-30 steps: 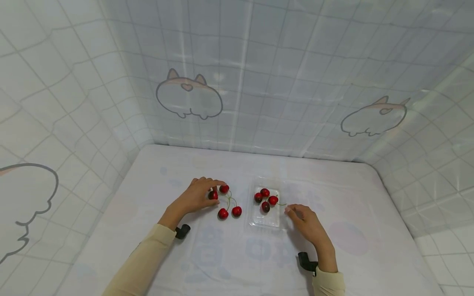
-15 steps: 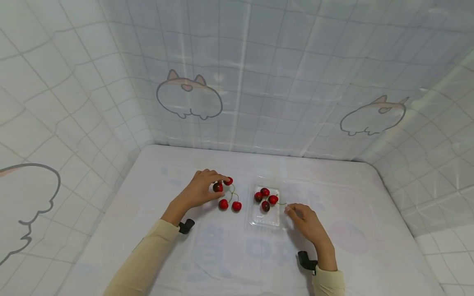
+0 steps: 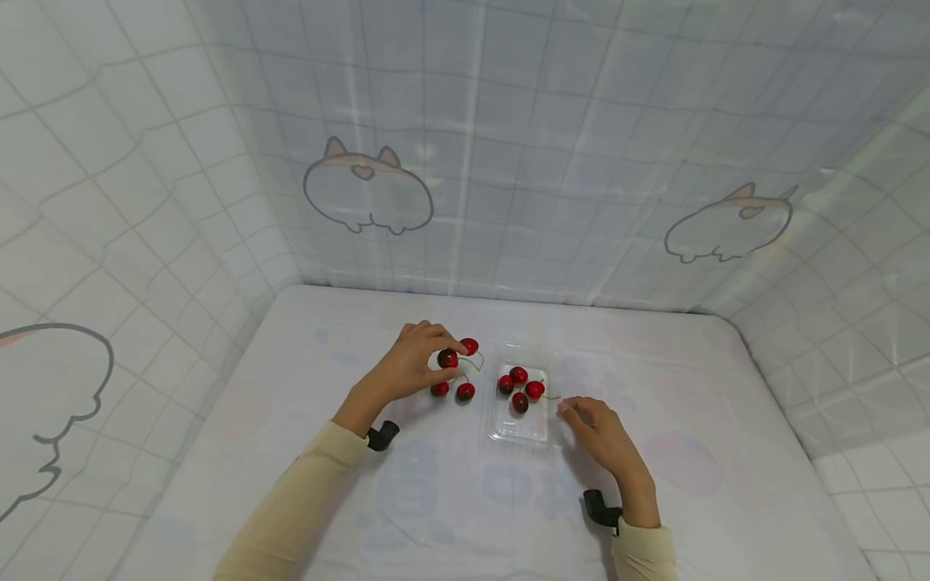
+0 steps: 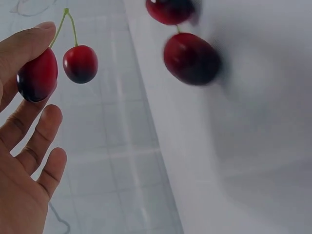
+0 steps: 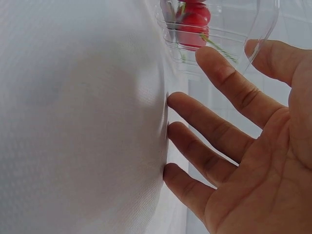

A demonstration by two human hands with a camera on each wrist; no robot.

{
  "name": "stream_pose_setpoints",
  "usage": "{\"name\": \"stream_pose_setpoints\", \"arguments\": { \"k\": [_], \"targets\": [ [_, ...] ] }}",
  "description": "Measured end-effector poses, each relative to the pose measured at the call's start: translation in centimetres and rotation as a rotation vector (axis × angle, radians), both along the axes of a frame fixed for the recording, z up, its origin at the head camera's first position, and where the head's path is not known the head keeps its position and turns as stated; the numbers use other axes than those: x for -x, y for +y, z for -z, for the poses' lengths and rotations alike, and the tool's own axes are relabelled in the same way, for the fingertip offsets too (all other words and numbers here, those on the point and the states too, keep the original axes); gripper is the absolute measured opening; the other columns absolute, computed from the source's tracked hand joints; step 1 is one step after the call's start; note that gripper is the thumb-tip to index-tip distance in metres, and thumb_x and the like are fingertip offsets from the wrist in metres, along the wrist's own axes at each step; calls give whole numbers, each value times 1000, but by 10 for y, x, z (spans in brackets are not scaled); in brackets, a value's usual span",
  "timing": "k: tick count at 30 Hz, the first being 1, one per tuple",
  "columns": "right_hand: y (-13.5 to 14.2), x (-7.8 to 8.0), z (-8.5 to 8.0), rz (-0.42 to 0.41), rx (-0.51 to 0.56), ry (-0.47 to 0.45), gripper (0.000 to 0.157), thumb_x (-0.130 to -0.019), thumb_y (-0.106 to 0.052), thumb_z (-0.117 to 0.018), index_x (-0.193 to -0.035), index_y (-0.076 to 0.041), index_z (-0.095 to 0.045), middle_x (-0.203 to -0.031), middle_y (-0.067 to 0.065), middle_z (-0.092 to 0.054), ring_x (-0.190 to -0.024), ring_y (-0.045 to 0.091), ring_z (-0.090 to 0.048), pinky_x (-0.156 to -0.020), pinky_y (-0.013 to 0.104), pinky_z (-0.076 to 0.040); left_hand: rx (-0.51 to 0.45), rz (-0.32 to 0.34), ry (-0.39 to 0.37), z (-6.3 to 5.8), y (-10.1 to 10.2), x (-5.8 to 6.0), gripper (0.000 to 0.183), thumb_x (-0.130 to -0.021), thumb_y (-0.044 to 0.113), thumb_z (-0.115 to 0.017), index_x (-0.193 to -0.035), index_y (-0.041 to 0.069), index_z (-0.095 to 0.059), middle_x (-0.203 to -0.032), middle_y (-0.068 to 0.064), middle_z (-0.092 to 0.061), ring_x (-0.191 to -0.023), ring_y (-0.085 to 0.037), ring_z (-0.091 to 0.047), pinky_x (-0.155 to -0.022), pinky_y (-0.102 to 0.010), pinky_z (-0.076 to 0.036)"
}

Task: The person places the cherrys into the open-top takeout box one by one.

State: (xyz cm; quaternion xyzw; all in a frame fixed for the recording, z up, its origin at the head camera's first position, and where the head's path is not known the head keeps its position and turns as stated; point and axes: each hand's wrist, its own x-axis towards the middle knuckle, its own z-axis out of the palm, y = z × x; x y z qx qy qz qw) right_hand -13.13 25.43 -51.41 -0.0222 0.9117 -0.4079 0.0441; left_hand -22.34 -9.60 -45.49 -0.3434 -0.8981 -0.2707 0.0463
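My left hand (image 3: pixel 408 365) pinches a dark red cherry (image 4: pixel 38 75) between thumb and fingers, to the left of a clear plastic box (image 3: pixel 517 434). A second cherry (image 4: pixel 80 64) is joined to it by a green stem. Below that hand in the head view, two more cherries (image 3: pixel 465 392) lie on the white cloth, one partly covered by the thumb. Several cherries (image 3: pixel 520 403) sit together inside the box. My right hand (image 3: pixel 605 437) holds the box's right rim between thumb and index finger; its other fingers (image 5: pixel 209 122) are spread with tips at the cloth.
A white printed cloth (image 3: pixel 450 500) covers the table. Pale tile-patterned sheeting (image 3: pixel 508 202) with cartoon animal drawings rises at the back and both sides. Each wrist carries a black camera mount (image 3: pixel 601 510). One cherry stem (image 3: pixel 552 397) sticks out toward the box's right rim.
My left hand has moved right and away from me, carrying the joined cherries closer to the box. The other two cherries have shifted slightly farther back. My right hand stays in place.
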Motion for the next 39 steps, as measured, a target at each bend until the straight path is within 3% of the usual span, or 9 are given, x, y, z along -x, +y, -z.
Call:
{"name": "stream_pose_setpoints", "arguments": {
  "k": [18, 26, 39],
  "targets": [
    [-3, 2, 0, 34, -24, -48, 38, -103, -41, -57, -118, -8, -70, -130, 12, -62, -132, 37, -46, -108, 63, -33, 9, 111, 16, -11, 53, -1, 30, -88, 32, -80, -117, 26, -74, -110, 12, -62, -104, -11, -50, -102, -44, -34],
    [-2, 3, 2, 35, -20, -33, 39, -103, -41, -58, -118, -8, -71, -129, 12, -63, -132, 37, -47, -108, 62, -34, -13, 205, 35, -8, 74, -3, 29, -88, 35, -80, -114, 24, -75, -109, 11, -63, -103, -12, -50, -101, -44, -35],
    [-1, 1, 1, 23, 6, -31, 36, -102, -41, -59, -115, -10, -72, -131, 13, -61, -132, 36, -47, -107, 62, -35, 69, 249, -21, 4, 99, -10, 28, -88, 37, -80, -114, 25, -75, -108, 11, -62, -105, -12, -50, -98, -40, -36]
  ]
}}
